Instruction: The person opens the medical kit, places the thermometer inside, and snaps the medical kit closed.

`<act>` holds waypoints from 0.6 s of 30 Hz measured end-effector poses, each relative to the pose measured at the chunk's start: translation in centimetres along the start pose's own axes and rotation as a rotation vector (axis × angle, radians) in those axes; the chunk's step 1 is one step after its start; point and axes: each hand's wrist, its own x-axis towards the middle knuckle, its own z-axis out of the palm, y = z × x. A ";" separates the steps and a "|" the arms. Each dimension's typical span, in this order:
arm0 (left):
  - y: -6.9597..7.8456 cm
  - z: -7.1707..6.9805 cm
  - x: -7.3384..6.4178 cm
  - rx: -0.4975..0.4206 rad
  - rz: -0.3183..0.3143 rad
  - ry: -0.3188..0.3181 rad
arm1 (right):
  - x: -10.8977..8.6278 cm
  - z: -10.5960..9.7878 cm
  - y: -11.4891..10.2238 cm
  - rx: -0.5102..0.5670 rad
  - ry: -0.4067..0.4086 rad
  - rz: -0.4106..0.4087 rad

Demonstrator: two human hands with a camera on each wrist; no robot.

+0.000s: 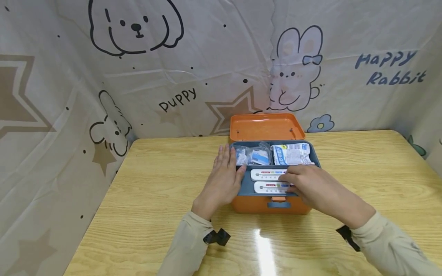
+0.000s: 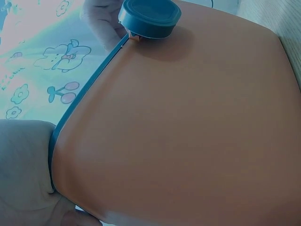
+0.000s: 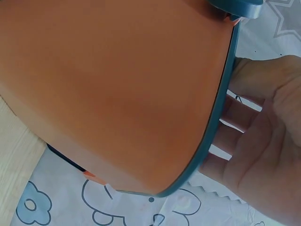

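We see an orange box (image 1: 269,205) standing on the wooden worktop (image 1: 155,199), near the middle and closer to the far edge than to the near one, with its orange lid (image 1: 266,127) swung open and leaning back toward the printed cloth (image 1: 207,57) that hangs behind the far edge. A blue tray (image 1: 243,180) sits in the top of the box, and a blue latch (image 1: 279,204) shows on its front wall. In the far compartments of the tray lie clear plastic packets (image 1: 253,155) on the left and a white printed pouch (image 1: 291,153) on the right; in the near compartment lie two white strips (image 1: 266,175) with coloured marks, one behind the other. Our left hand (image 1: 224,180) rests flat against the left edge of the tray, fingers straight and together, thumb along the rim, so its grip is wide and holds nothing. Our right hand (image 1: 304,186) reaches over the near compartment with its fingers bent down onto the right ends of the strips; we cannot tell whether its grip has closed on a strip or only touches it. From the right wrist, the fingers (image 3: 244,136) show spread and fairly straight beyond the blue rim of the box. Both forearms wear beige sleeves (image 1: 190,245).
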 end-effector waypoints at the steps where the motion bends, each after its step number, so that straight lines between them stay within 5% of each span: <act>1: 0.0 0.0 0.0 -0.003 0.000 0.000 | 0.0 0.0 0.0 -0.001 -0.002 0.003; 10: -0.1 0.3 0.1 -0.007 0.003 0.008 | -0.2 0.1 0.2 0.016 -0.013 0.017; 18: -0.2 0.1 0.1 -0.066 0.002 0.003 | -0.9 0.0 1.9 0.166 0.026 0.049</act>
